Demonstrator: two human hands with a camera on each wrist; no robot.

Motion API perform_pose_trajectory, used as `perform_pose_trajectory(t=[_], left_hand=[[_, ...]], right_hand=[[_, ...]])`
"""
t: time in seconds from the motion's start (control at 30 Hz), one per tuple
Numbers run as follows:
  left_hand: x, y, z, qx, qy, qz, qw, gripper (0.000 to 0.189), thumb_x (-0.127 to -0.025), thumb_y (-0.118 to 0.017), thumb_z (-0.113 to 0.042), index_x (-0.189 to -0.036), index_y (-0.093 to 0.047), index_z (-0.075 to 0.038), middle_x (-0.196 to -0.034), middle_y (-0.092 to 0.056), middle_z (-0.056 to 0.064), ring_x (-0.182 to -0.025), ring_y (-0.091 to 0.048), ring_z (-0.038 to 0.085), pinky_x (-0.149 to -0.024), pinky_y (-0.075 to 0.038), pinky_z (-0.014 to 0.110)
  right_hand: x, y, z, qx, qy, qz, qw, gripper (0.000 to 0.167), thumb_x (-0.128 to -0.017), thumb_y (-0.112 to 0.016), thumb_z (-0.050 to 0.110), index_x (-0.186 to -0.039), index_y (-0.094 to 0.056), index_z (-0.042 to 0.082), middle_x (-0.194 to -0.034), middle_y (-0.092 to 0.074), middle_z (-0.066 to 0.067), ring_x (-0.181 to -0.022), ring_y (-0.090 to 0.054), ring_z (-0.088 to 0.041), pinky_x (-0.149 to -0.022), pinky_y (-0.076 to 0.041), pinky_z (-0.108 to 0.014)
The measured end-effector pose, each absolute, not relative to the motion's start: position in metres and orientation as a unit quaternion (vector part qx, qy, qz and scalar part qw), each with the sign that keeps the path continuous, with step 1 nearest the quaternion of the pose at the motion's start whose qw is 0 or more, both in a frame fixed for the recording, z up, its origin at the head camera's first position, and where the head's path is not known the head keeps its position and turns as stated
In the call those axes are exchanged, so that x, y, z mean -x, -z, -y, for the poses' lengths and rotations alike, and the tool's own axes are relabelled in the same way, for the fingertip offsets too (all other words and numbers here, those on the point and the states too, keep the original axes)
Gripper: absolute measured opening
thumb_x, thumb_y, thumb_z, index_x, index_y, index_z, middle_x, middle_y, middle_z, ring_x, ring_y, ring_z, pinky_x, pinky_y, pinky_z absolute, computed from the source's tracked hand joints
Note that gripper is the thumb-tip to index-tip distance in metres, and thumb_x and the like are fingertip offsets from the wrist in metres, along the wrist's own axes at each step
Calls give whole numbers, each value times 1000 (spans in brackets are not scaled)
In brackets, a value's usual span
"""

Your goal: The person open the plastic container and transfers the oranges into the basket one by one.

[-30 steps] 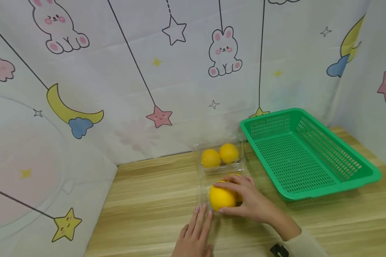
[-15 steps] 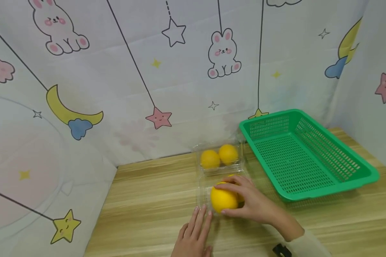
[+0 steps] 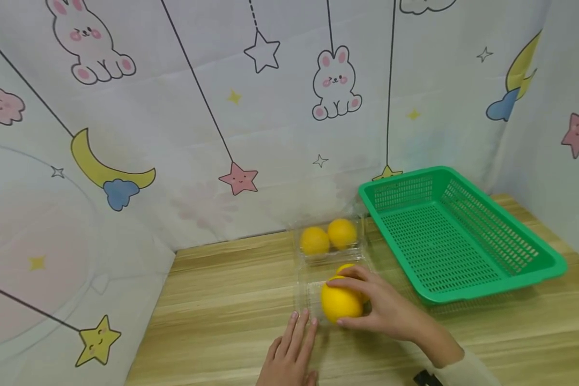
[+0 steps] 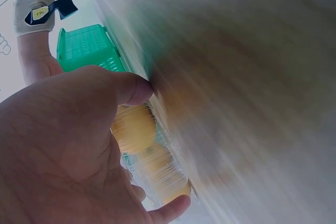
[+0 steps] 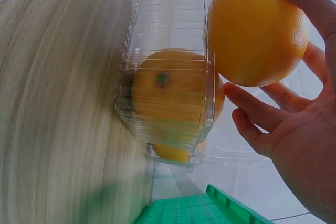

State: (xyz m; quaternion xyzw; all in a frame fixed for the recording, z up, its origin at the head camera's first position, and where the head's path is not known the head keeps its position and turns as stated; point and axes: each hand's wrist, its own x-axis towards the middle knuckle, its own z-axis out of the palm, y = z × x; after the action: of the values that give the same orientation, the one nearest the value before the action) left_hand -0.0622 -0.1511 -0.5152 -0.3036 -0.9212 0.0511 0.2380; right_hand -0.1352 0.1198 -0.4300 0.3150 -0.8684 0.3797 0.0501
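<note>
My right hand [image 3: 391,308] grips an orange [image 3: 341,300] between thumb and fingers. In the right wrist view, that orange [image 5: 257,30] is raised beside the rim of a clear plastic fruit box [image 5: 168,30]. A second orange [image 5: 170,85] sits inside the box's near part; in the head view my fingers hide most of it. Two more oranges [image 3: 314,241] lie in the rear part of the box. My left hand [image 3: 289,348] lies with straight fingers by the box's front left corner, holding nothing; whether its fingertips touch the plastic is unclear.
A green slotted basket [image 3: 439,241] stands to the right of the box, with no fruit in it. Everything rests on a wood-grain table [image 3: 222,289]. Behind it hangs a white cloth [image 3: 270,123] printed with rabbits and stars.
My right hand has shifted slightly to the right with the orange in its grip, and more of the orange behind shows. The left hand stays in place.
</note>
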Motion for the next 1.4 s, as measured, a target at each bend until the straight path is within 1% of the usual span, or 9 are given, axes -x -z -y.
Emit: perform_pose_trajectory(t=[0.27,0.47,0.63,0.77,0.87,1.03,1.13,1.4], left_hand=[[63,516,149,305,-58,918,248,116,-76,-81,-57,-167,-28,-10,-169,-37,13,-150,-39,25,-88,-57,32],[63,516,149,304,-55,919,246,110,-76,-80,-56,-164,-34,-10,-169,-38,13,-150,-41,25,-87,-57,33],[61,516,150,299,-53,924,234,108,-78,-79,-57,-164,-34,-10,-169,-37,13,-149,-41,26,-86,-57,35],[61,516,150,298,-52,925,230,108,-78,-79,-57,-164,-34,-11,-170,-37,12,-151,-40,25,-87,-57,35],[61,515,150,296,-52,927,226,109,-79,-79,-57,-166,-31,-11,-171,-35,12,-151,-40,25,-87,-57,35],[60,514,149,291,-52,929,221,114,-80,-78,-56,-169,-22,-12,-172,-34,11,-151,-41,25,-87,-56,35],[60,514,149,289,-49,931,219,115,-80,-79,-56,-170,-21,-13,-171,-35,11,-151,-42,24,-87,-56,35],[60,515,148,290,-42,929,225,113,-78,-80,-55,-168,-27,-12,-169,-38,11,-149,-44,25,-87,-56,34]], right_hand=[[133,431,-126,-312,-382,869,47,59,-90,-82,52,-143,-65,33,-145,-60,-6,-129,-59,-34,-99,-52,-63],[132,432,-130,-316,-385,865,55,58,-90,-83,49,-143,-65,33,-144,-60,-5,-128,-58,-34,-99,-51,-64],[132,434,-130,-322,-388,861,63,58,-89,-85,46,-142,-65,34,-143,-61,-4,-128,-58,-32,-98,-51,-63],[131,433,-131,-322,-388,861,61,58,-89,-84,47,-143,-65,34,-144,-61,-4,-127,-58,-32,-97,-52,-62],[131,432,-132,-320,-388,863,57,59,-89,-84,48,-143,-64,35,-144,-60,-4,-128,-57,-33,-97,-52,-63],[129,430,-134,-311,-393,864,45,59,-88,-85,47,-142,-65,35,-145,-60,-6,-130,-56,-38,-98,-50,-67],[127,429,-136,-307,-396,865,41,59,-88,-86,46,-142,-66,35,-146,-60,-7,-130,-55,-40,-97,-49,-69],[124,427,-142,-301,-392,869,35,59,-88,-85,48,-143,-65,35,-148,-58,-9,-132,-54,-41,-97,-49,-68]])
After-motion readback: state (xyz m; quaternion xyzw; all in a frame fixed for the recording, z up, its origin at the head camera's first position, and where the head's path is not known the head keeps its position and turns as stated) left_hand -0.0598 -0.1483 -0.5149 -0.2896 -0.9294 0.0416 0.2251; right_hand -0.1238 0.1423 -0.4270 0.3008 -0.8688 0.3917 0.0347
